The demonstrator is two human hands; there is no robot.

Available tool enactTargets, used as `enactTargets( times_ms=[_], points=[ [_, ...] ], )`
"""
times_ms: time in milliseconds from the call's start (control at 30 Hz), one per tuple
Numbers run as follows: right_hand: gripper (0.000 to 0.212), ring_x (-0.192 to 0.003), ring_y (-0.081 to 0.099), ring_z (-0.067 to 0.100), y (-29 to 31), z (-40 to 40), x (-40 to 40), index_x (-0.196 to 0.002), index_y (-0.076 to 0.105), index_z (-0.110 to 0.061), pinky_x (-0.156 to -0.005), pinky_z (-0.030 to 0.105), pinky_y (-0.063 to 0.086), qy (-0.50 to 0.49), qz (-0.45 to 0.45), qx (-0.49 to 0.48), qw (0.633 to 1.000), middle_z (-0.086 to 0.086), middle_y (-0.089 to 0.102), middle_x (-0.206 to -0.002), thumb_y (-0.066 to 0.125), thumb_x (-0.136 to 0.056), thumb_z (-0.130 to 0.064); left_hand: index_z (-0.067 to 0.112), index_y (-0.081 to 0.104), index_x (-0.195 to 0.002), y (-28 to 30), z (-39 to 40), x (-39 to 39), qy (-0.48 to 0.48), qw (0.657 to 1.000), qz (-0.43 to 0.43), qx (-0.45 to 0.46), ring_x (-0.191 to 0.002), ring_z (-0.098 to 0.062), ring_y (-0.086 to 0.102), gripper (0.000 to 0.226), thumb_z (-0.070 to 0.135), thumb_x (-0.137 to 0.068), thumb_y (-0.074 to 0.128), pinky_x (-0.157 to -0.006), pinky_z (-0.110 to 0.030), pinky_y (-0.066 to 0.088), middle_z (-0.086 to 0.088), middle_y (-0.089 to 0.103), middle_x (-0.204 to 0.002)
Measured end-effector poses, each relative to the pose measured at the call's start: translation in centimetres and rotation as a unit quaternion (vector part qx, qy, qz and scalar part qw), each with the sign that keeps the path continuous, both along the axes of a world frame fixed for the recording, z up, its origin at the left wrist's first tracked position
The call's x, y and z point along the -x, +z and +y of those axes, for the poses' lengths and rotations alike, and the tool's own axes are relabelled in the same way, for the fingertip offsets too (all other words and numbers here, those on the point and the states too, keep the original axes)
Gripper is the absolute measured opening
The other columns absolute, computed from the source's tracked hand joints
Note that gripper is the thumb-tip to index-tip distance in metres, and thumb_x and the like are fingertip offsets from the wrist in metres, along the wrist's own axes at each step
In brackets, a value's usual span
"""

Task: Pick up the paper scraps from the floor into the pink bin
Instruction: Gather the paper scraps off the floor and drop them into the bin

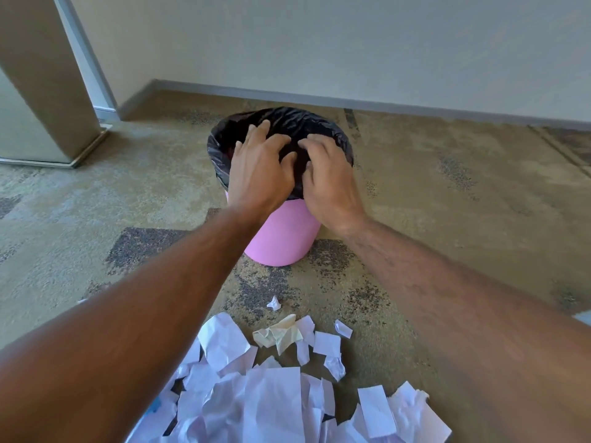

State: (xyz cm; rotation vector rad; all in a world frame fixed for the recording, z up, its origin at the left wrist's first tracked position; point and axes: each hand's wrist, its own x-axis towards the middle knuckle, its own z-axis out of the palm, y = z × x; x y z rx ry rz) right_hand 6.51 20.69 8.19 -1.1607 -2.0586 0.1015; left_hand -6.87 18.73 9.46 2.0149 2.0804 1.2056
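The pink bin [283, 235] stands on the carpet ahead of me, lined with a black plastic bag [287, 121] folded over its rim. Both my hands hover over the bin's mouth, palms down. My left hand [259, 169] has its fingers spread, and no paper shows in it. My right hand [329, 177] is beside it, fingers curled downward and apart, with nothing visible in it either. A heap of white paper scraps [275, 398] lies on the floor near me, between my forearms. A crumpled cream scrap [279, 334] and a small white scrap [274, 303] lie closer to the bin.
A wall with a grey baseboard [319, 99] runs behind the bin. A beige door or panel [48, 91] with a metal threshold stands at the left. Patterned carpet [447, 203] stretches to the right of the bin.
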Motion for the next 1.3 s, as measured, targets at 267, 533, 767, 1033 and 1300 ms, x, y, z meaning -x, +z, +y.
enactTargets(
  times_ms=[267,533,767,1033,1300],
  points=[
    [0.034,-0.13,0.049,0.021,-2.5,-4.3,-0.9,-0.13,0.06,-0.009,-0.111,0.045,0.036,-0.015,-0.057,-0.091,0.994,0.005,0.059,-0.134,0.045,-0.102,-0.019,0.011,0.059,-0.117,-3.7,-6.0,-1.0,-0.002,0.989,0.029,-0.143,-0.114,-0.027,0.048,0.022,0.016,-0.097,0.053,-0.094,-0.039,0.038,-0.01,0.052,-0.126],
    [0.042,-0.115,0.052,0.025,-2.1,-4.7,-0.5,-0.132,0.06,-0.017,-0.11,0.063,0.033,-0.029,-0.138,-0.004,0.99,0.001,0.059,-0.116,0.065,-0.092,-0.028,0.019,0.056,-0.101,-16.4,-12.6,-0.5,-0.212,0.968,0.101,0.091,-0.089,-0.019,0.048,0.011,0.028,-0.097,0.052,-0.079,-0.045,0.048,0.002,0.051,-0.101],
    [0.022,-0.105,0.052,0.026,-1.4,-4.8,0.5,-0.116,0.067,-0.016,-0.108,0.065,0.034,-0.066,-0.128,0.019,0.989,0.002,0.06,-0.106,0.06,-0.096,-0.024,0.035,0.019,-0.154,-20.5,-12.0,-1.7,-0.188,0.888,0.159,0.387,-0.153,-0.03,-0.011,0.105,0.078,-0.069,0.064,-0.116,-0.069,0.009,-0.003,-0.008,-0.167],
    [0.024,-0.104,0.051,0.026,-1.3,-6.8,-0.3,-0.117,0.065,-0.015,-0.109,0.067,0.033,-0.063,-0.145,0.02,0.987,0.002,0.058,-0.105,0.056,-0.098,-0.025,0.031,0.025,-0.154,-22.0,-13.4,-2.3,-0.202,0.873,0.21,0.39,-0.147,-0.036,0.016,0.081,0.044,-0.086,0.068,-0.112,-0.055,0.036,-0.008,0.02,-0.158],
    [0.019,-0.101,0.05,0.024,-0.8,-9.7,-1.3,-0.114,0.065,-0.018,-0.106,0.067,0.035,-0.066,-0.154,0.021,0.986,0.0,0.056,-0.101,0.054,-0.099,-0.025,0.014,0.055,-0.125,-19.8,-16.6,-2.5,-0.273,0.864,0.292,0.306,-0.115,-0.029,0.046,0.038,-0.003,-0.093,0.047,-0.093,-0.041,0.046,-0.01,0.05,-0.123]
  ],
)
